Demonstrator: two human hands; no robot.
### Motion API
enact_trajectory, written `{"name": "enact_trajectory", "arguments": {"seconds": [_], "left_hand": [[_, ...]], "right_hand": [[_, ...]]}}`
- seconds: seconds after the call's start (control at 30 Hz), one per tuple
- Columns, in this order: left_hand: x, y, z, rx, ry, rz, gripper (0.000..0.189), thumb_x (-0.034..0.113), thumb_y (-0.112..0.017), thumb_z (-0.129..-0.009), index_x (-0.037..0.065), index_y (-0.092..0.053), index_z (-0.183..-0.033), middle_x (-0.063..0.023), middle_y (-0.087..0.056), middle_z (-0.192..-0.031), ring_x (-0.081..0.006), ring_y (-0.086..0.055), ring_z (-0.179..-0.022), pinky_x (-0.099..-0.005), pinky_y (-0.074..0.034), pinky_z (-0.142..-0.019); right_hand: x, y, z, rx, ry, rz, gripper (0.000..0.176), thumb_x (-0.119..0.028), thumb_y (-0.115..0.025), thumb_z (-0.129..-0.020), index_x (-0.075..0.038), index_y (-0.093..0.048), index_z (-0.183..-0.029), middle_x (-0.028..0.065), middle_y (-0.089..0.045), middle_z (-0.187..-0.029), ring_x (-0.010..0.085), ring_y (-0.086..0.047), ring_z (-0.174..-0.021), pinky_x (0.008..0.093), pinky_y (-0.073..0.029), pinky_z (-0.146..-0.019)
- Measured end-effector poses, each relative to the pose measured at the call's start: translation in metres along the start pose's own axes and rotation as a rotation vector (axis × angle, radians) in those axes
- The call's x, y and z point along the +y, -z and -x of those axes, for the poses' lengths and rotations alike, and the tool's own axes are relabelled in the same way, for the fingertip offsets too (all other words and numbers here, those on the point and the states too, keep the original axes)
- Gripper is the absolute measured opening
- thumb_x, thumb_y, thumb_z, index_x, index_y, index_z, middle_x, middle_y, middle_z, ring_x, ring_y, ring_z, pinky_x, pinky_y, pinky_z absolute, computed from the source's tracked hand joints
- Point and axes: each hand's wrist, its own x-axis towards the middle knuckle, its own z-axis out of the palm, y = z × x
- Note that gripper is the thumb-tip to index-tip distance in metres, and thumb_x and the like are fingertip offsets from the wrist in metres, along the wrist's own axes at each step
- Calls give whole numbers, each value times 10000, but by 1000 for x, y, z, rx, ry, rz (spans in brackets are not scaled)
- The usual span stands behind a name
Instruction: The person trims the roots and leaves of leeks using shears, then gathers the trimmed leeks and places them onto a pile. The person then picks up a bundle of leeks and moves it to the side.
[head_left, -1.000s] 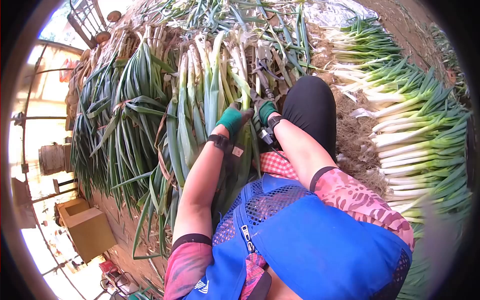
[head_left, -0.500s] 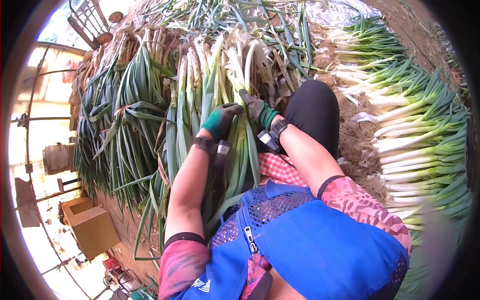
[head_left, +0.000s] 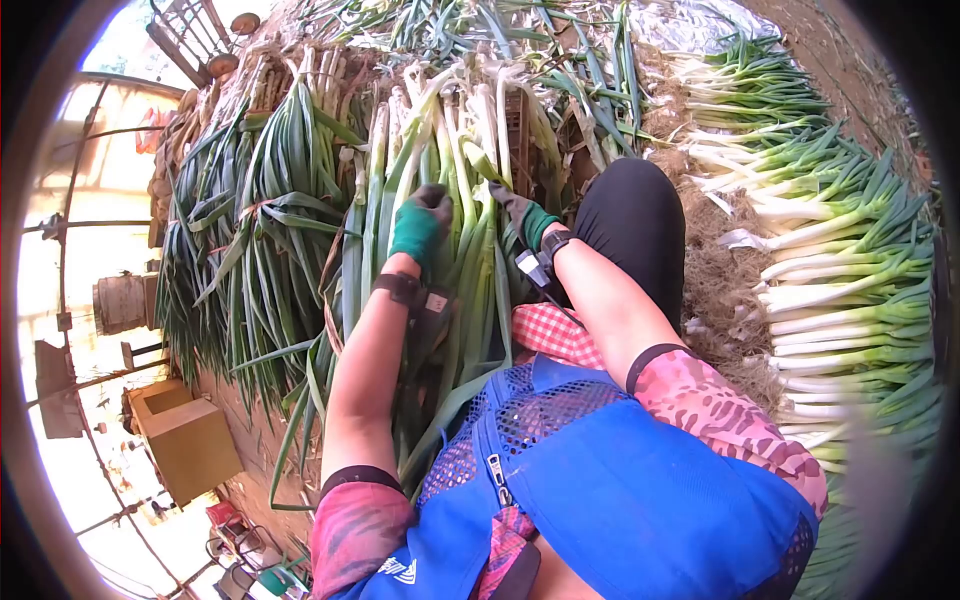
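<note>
In the head view, my left hand [head_left: 424, 222], in a green glove with dark fingers, is curled closed over the leek stalks [head_left: 440, 135] in front of me. Anything inside those fingers is hidden. To its right, my right hand [head_left: 526, 214], gloved alike, closes its fingertips on a green leek leaf [head_left: 480, 160] that peels away from a stalk. Pale stalk ends point away from me, and long green leaves [head_left: 478, 310] hang toward my lap.
Tied leek bundles [head_left: 270, 215] lie at the left. A long row of cleaned leeks [head_left: 825, 270] runs down the right, beside a strip of root trimmings [head_left: 725, 290]. My bent knee [head_left: 635, 230] stands between. A yellowish box [head_left: 190, 445] sits lower left.
My hands have moved apart: the left went a little left and up, the right slightly right. A leek leaf now bends away from its stalk toward my right fingers.
</note>
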Motion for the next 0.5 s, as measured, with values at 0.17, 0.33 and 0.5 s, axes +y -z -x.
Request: {"name": "enact_trajectory", "arguments": {"seconds": [0.17,0.33,0.5], "left_hand": [[4,-30,-15,-119,121,-401,437,215,-605,-844,-12,-584,-1216,-226,-677,-1041,-304,-667,-965,-365,-509,-851],[19,-42,-19,-8,147,-445,444,259,-623,-827,-20,-594,-1171,-252,-658,-1061,-358,-640,-1003,-397,-488,-890],[56,-5,-19,-288,536,211,421,276,-649,-844,-28,-626,-1135,-218,-657,-1091,-283,-631,-998,-335,-500,-873]], "right_hand": [[-18,-13,24,56,-19,100,575,-494,-606,-895,-43,-602,-1252,76,-621,-1157,165,-543,-1058,284,-369,-983],[-16,-5,21,1,196,242,547,-448,-577,-910,-31,-585,-1264,101,-602,-1194,189,-542,-1080,287,-387,-978],[-23,12,10,-211,624,409,402,-111,-385,-991,40,-466,-1355,129,-509,-1387,196,-471,-1298,284,-344,-1093]]}}
